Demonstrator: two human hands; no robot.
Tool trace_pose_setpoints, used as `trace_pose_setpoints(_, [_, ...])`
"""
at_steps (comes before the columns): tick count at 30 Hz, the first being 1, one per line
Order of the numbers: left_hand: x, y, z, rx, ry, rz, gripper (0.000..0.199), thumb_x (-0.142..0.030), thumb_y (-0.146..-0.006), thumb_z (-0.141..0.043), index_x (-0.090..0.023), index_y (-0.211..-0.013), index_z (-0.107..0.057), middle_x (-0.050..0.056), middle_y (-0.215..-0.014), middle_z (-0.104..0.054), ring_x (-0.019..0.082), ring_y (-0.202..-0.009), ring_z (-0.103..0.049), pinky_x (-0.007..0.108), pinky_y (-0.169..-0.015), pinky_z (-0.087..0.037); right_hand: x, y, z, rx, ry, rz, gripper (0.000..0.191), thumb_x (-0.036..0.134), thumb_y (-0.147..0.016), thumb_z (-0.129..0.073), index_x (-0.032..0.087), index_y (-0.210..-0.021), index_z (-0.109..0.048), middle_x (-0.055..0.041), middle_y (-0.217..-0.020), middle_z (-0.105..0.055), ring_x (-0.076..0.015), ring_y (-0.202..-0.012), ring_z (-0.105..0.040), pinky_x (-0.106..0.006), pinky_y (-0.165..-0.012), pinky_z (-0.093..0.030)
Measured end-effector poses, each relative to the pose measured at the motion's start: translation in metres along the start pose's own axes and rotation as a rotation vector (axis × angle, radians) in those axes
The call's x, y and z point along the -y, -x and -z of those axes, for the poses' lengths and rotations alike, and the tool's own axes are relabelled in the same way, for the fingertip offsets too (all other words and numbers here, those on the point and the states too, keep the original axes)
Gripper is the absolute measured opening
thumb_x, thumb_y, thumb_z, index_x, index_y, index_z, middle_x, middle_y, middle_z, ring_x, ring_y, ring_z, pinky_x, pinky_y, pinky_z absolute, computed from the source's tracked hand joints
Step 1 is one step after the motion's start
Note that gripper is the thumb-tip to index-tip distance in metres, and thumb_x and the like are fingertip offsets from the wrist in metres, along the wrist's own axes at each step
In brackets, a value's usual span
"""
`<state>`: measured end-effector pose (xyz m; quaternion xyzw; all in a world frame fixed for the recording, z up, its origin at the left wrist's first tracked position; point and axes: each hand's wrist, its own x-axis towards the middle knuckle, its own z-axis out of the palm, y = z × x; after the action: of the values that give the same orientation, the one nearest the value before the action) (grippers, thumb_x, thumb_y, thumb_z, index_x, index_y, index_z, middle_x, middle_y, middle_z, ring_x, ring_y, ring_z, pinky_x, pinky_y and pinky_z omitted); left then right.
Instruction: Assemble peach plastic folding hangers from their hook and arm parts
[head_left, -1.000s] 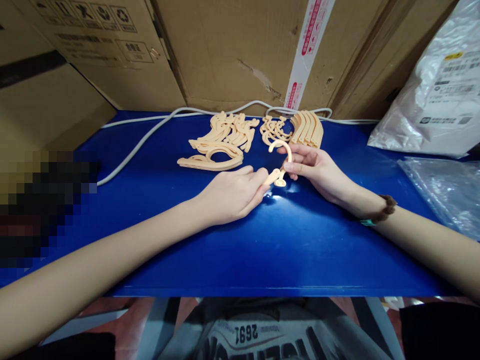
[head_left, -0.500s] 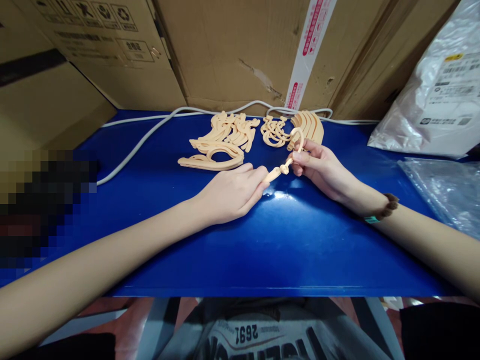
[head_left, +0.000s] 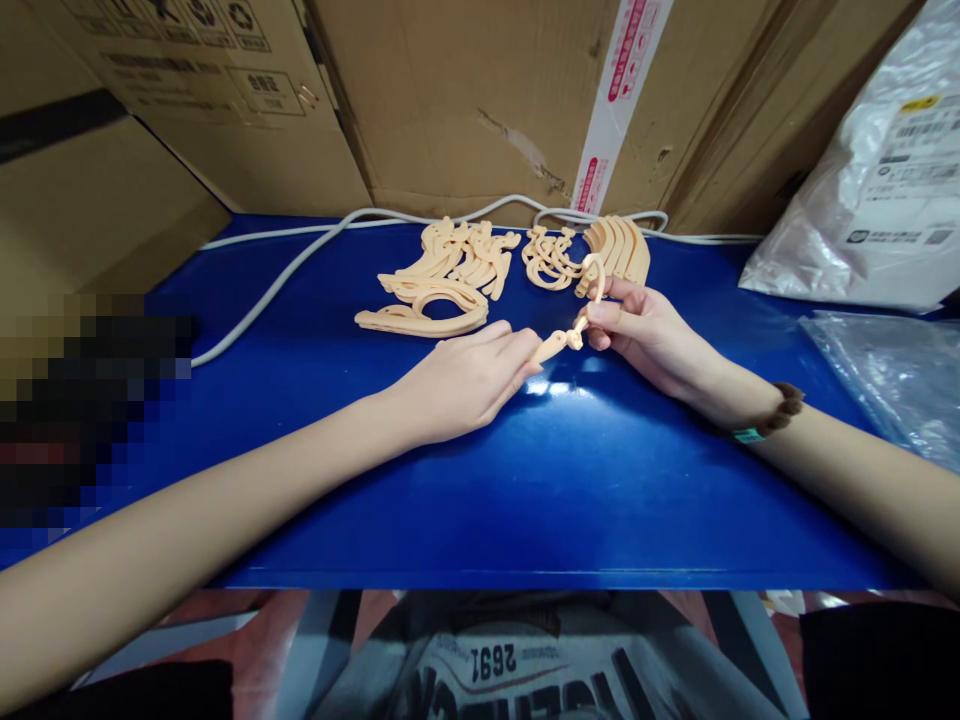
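Note:
My left hand (head_left: 472,385) is closed around a cream plastic hanger arm (head_left: 549,348), and only its holed end sticks out past the fingers. In a pinch between thumb and fingers, my right hand (head_left: 649,330) has a cream hanger hook (head_left: 598,266), its curve pointing up. The hook's knobbed base (head_left: 575,339) meets the end of the arm; whether the two are joined I cannot tell. Behind the hands lie a heap of curved hanger arms (head_left: 457,255), a flatter stack of long arms (head_left: 420,322), a pile of loose hooks (head_left: 547,265) and a stack of wide curved pieces (head_left: 626,250).
A white cable (head_left: 277,290) runs along the back of the blue table (head_left: 480,510). Cardboard boxes (head_left: 450,100) wall off the rear and left. At right are a white shipping bag (head_left: 847,220) and a clear plastic bag (head_left: 885,370). Part of the left side is pixelated.
The hook's base and the arm's end have shifted very slightly right. Both hands keep their hold, and the piles look the same.

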<state>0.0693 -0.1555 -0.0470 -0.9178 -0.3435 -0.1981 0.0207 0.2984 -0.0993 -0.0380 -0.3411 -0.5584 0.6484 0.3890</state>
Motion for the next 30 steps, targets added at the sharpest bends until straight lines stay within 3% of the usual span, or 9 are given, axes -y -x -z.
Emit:
trace_pose_setpoints(22, [-0.0007,-0.0001,-0.0008,-0.179,-0.316,-0.153,0.028,-0.021,-0.104,-0.034,-0.011,-0.092,-0.057,0.004,-0.074,-0.058,0.019,-0.069,-0.053,0.031,-0.062,-0.040,-0.0042,0.0002,0.0002,-0.008,0.054,0.043,0.033,0.029,-0.068,-0.085,0.015,-0.088,-0.062,0.0019,-0.072,-0.066,-0.0070,-0.059,-0.050,-0.024,-0.060,-0.038])
trace_pose_setpoints(30, [-0.0035,0.0003,0.0001,-0.130,-0.461,-0.188,0.025,-0.017,-0.102,-0.038,-0.010,-0.093,-0.060,0.005,-0.076,-0.061,0.020,-0.070,-0.056,0.031,-0.061,-0.042,-0.0030,0.0007,-0.0008,-0.016,0.055,0.025,0.033,0.029,-0.067,-0.086,0.016,-0.085,-0.061,0.0034,-0.067,-0.063,-0.0072,-0.058,-0.047,-0.025,-0.061,-0.038])
